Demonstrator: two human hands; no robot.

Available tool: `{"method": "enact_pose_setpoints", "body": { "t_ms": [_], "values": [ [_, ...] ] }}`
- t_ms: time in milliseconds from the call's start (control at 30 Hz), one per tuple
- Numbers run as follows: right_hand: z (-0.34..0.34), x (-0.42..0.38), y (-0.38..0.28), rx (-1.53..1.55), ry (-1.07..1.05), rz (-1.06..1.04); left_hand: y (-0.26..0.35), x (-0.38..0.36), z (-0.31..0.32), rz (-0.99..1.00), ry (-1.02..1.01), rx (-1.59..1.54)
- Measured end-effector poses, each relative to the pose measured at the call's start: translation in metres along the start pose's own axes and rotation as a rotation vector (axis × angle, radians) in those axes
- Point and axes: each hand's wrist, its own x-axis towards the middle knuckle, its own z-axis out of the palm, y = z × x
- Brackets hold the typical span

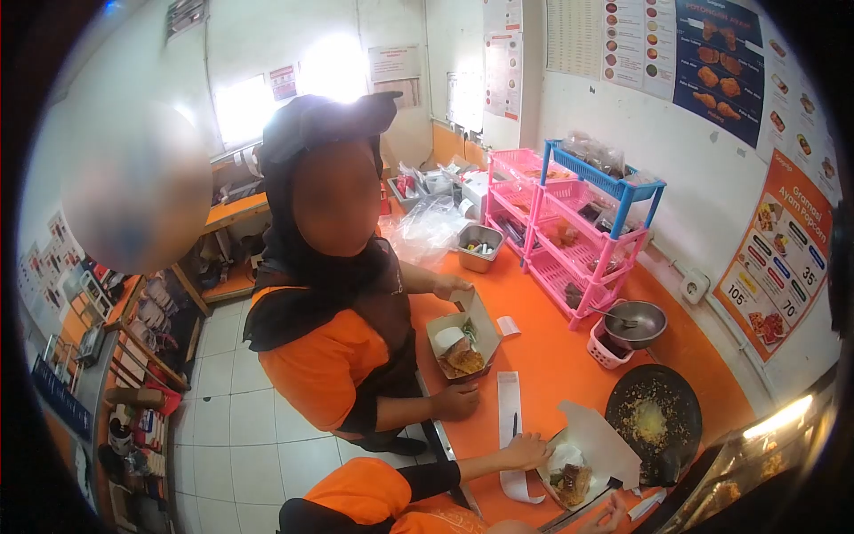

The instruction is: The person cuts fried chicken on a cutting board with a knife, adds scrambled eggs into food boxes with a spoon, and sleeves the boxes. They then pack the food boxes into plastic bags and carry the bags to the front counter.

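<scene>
My left hand (527, 451) reaches from an orange and black sleeve, its fingers closed at the left edge of an open cardboard food box (605, 442). In that box are white rice (566, 457) and a browned piece of chicken (572, 486). Low in the view, my right hand (607, 516) is near the box's front edge, fingers apart, with nothing visible in them. Left of the box lies a long paper receipt (509, 405) with a dark pen (514, 424) on it. Beyond, a co-worker's hands (455, 401) are at a second open food box (463, 338) with rice, chicken and greens.
A black pan (654, 416) with yellowish crumbs stands right of my box. Behind it are a metal bowl (635, 324) with a spoon and a pink basket (608, 347). Pink and blue racks (569, 231) line the wall. A lit glass case (756, 472) borders the right.
</scene>
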Motion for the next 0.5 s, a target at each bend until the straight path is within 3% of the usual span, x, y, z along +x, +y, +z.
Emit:
{"method": "enact_pose_setpoints", "body": {
  "t_ms": [67,167,233,367,500],
  "values": [
    [-0.003,0.001,-0.001,-0.024,0.027,0.021,-0.006,0.009,0.005,-0.047,-0.049,-0.084],
    [-0.005,0.006,0.000,-0.042,0.058,0.044,-0.014,0.021,0.012,-0.054,0.061,-0.143],
    [-0.006,0.009,0.000,-0.051,0.072,0.055,-0.010,0.022,0.000,-0.223,0.096,-0.346],
    [-0.006,0.013,0.001,-0.067,0.099,0.071,-0.014,0.024,-0.003,-0.184,0.120,-0.401],
    [-0.008,0.017,0.006,-0.081,0.127,0.071,-0.032,0.040,0.036,-0.151,0.073,-0.546]
  ]
}}
